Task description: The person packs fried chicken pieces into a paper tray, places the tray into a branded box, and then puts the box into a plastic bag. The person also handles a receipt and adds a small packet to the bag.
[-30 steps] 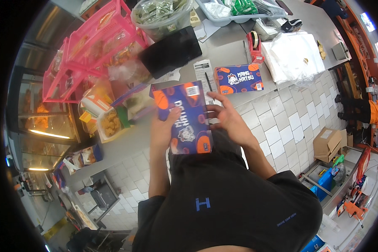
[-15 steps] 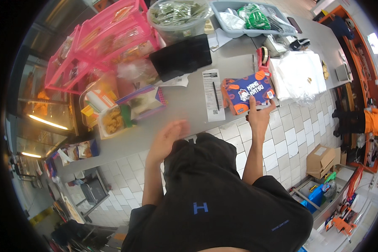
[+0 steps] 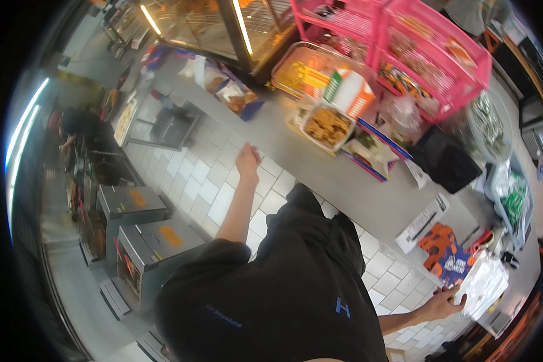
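Grey counter [image 3: 368, 196], tiled floor [image 3: 202, 190], left hand [image 3: 248, 163] curled, empty, right hand [image 3: 445, 304] half-open, hold unclear

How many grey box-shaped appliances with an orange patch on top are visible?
2: one appliance nearer the left sleeve, the other appliance just above it in the picture; more may be hidden.

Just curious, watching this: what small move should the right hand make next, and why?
Perhaps pinch the white plastic: the right hand is at its near edge, close to the box, and no clear grip shows.
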`<state>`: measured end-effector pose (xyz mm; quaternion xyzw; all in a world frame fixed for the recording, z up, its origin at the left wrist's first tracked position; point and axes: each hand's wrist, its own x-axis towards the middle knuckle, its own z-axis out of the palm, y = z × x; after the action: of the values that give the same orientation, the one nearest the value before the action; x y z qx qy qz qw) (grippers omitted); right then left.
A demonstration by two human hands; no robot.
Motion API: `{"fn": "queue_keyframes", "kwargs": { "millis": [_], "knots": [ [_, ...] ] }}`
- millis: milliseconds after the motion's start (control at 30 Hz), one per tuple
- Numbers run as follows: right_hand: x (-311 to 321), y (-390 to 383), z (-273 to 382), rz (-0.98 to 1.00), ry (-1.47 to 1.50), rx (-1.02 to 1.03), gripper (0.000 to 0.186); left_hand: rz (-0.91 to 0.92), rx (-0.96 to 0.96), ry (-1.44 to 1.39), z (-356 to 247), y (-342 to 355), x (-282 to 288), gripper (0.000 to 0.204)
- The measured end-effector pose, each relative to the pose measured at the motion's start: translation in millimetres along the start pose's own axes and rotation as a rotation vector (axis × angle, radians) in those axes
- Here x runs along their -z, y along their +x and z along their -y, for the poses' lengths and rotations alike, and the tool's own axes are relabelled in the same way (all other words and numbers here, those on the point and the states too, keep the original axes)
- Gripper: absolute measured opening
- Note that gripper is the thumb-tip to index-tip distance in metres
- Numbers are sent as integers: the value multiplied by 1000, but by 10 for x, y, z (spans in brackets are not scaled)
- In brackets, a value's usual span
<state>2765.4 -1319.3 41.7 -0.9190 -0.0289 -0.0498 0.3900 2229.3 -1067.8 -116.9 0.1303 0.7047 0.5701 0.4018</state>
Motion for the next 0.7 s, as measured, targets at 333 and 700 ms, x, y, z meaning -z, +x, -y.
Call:
{"fn": "queue_keyframes", "kwargs": {
  "millis": [333, 700],
  "knots": [
    [-975, -2061, 1453, 887, 434, 602, 32, 44, -98, 305, -257, 2083, 20, 42],
    [-2717, -4744, 1984, 1223, 467, 874, 63, 422, -123, 384, 79, 1154, 443, 34]
  ]
}}
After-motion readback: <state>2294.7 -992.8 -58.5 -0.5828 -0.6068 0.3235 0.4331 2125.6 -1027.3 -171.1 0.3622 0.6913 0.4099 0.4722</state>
